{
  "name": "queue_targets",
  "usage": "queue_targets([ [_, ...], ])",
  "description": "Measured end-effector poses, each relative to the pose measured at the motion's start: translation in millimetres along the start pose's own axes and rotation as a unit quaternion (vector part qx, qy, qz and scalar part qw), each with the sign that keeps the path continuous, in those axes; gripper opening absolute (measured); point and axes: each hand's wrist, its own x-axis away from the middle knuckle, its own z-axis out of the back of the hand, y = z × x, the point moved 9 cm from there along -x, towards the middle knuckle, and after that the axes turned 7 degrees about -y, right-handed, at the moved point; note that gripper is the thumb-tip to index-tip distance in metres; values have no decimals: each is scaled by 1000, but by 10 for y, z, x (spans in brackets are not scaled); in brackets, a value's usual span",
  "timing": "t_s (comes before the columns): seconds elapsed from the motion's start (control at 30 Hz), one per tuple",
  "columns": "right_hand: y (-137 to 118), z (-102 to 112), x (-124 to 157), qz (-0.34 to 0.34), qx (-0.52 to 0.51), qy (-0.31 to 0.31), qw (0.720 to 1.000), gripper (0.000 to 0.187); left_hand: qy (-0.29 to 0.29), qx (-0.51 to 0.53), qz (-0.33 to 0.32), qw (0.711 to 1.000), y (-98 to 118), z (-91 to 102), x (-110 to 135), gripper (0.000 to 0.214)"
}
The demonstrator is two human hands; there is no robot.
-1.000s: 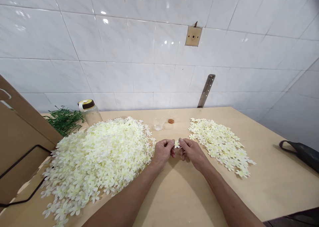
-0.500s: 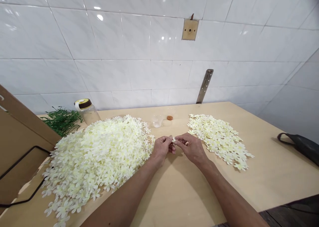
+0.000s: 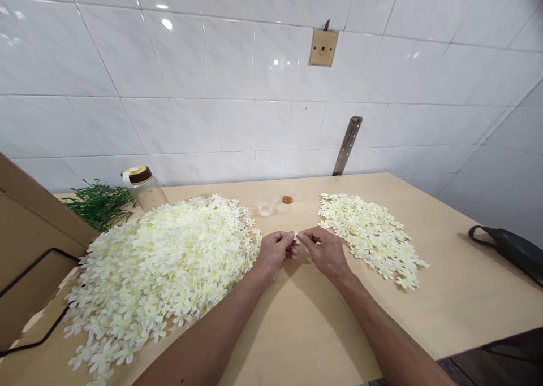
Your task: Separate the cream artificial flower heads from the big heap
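Creamy white, a small flower [image 3: 296,237] is showing between my fingertips, its petals mostly hidden by the grip, so I cannot tell their full shape. My left hand [image 3: 274,249] is pinching it from one side and my right hand [image 3: 326,251] from the other, out over the middle of the surface [image 3: 458,301]. Just beside my left hand, a large heap of flowers [image 3: 169,261] is spreading toward the left edge and the near-left corner, white and rounded in the petal, yellowish at the centres. Past my right hand, a thinner spread of flowers [image 3: 371,236] in the same colours is reaching toward the back edge. Beyond my hands, a clear cup [image 3: 266,207] and a brown oval piece [image 3: 287,199] are sitting near that edge. Toward the back-left corner, a bottle [image 3: 150,193] is standing beside green sprigs [image 3: 99,205]. Near the right edge, a black case [image 3: 515,250] is lying.
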Motion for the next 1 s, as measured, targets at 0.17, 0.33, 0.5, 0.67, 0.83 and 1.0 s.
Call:
queue_targets([
  [0.17,42,-31,2,-12,-9,-5,1000,26,-11,31,4,999,-12,3,-22,40],
  [0.33,-9,28,6,10,34,33,999,28,-29,28,1,999,15,-38,-2,41],
  [0.5,84,33,4,-37,25,28,999,33,-28,15,-8,999,-12,-17,-28,39],
  [0.67,238,-80,35,-143,-101,-25,984,47,-38,47,2,998,-37,-4,-58,38],
  [0.83,302,-132,30,-147,-215,-21,965,49,-22,61,13,998,-30,25,-44,35],
  [1.0,263,122,-53,-130,-138,64,980,45,9,27,-3,1000,-2,37,-25,28],
])
